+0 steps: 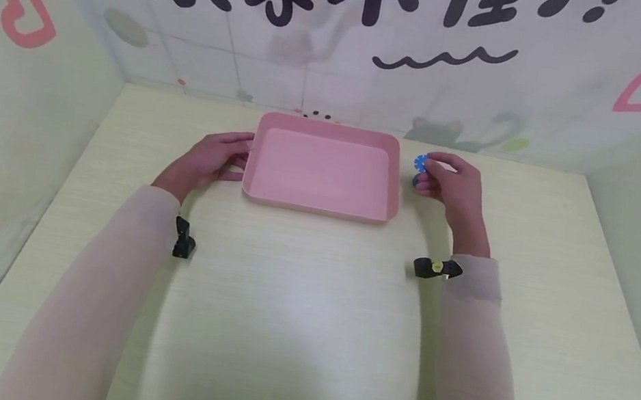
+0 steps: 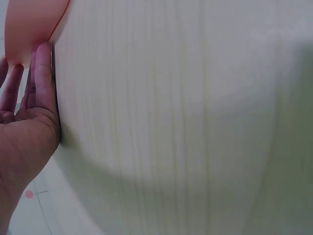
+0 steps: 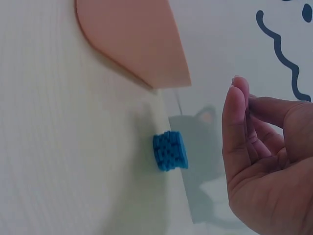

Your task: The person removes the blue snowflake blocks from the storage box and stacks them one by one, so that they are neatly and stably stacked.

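Note:
A shallow pink tray (image 1: 319,207) lies on the table in the head view. My left hand (image 1: 211,156) is at its left side, fingers fairly straight and fingertips touching the wall. In the left wrist view the fingers (image 2: 45,73) reach the tray's corner (image 2: 34,19). To the tray's right, my right hand (image 1: 456,182) is raised, thumb and fingertips together, pinching a blue poker chip (image 1: 420,163) with white edge marks. In the right wrist view the fingers hide that chip. A short upright stack of blue chips (image 3: 170,151) stands below the hand, apart from it.
The pale wood-grain table (image 1: 292,306) ends at a printed backdrop (image 1: 339,71) behind the tray. More printed cloth rises at the left and right sides. A small dark wrist camera (image 1: 183,242) is strapped on the left sleeve, another camera (image 1: 435,267) on the right.

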Available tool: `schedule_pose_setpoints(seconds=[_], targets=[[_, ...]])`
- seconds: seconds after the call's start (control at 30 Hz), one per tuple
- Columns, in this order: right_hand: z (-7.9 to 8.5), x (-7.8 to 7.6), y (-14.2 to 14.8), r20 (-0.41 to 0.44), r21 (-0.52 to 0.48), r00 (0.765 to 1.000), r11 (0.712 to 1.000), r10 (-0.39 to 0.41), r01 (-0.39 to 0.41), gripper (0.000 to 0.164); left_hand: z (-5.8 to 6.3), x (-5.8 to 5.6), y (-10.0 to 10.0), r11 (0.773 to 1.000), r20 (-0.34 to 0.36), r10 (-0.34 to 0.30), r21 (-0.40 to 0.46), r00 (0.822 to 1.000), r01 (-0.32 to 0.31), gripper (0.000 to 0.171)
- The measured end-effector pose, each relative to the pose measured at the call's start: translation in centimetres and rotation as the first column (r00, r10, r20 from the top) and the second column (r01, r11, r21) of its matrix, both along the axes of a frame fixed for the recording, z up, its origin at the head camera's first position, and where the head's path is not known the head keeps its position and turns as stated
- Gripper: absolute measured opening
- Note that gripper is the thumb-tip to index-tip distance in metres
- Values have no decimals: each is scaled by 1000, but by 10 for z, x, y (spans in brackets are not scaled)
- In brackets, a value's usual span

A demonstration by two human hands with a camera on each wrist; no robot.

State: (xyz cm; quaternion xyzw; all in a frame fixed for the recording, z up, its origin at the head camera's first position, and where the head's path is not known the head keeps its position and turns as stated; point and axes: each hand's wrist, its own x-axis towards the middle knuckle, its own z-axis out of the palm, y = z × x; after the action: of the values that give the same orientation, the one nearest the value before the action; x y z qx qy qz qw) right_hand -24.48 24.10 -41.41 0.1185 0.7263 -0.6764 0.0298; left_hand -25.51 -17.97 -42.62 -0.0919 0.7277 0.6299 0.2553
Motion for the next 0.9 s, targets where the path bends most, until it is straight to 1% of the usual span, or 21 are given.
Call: schedule_pose_setpoints(seconds=[0.13, 0.37, 0.67, 0.9], targets=[[-2, 3, 8, 22, 20, 1000, 1000, -22, 22, 36, -1, -1, 0, 1000, -3, -1, 0, 1000, 1, 48], [-11, 4, 18, 58, 24, 997, 998, -51, 49, 37, 0, -1, -1, 1000, 0, -3, -5, 1000, 3, 48], [-24, -2, 22, 91, 32, 995, 998, -48, 46, 38, 0, -1, 1, 1000, 6, 11, -29, 1000, -10, 48], [-32, -4, 24, 114, 59, 992, 997, -53, 46, 38, 0, 0, 1, 1000, 3, 9, -21, 1000, -9, 48]])
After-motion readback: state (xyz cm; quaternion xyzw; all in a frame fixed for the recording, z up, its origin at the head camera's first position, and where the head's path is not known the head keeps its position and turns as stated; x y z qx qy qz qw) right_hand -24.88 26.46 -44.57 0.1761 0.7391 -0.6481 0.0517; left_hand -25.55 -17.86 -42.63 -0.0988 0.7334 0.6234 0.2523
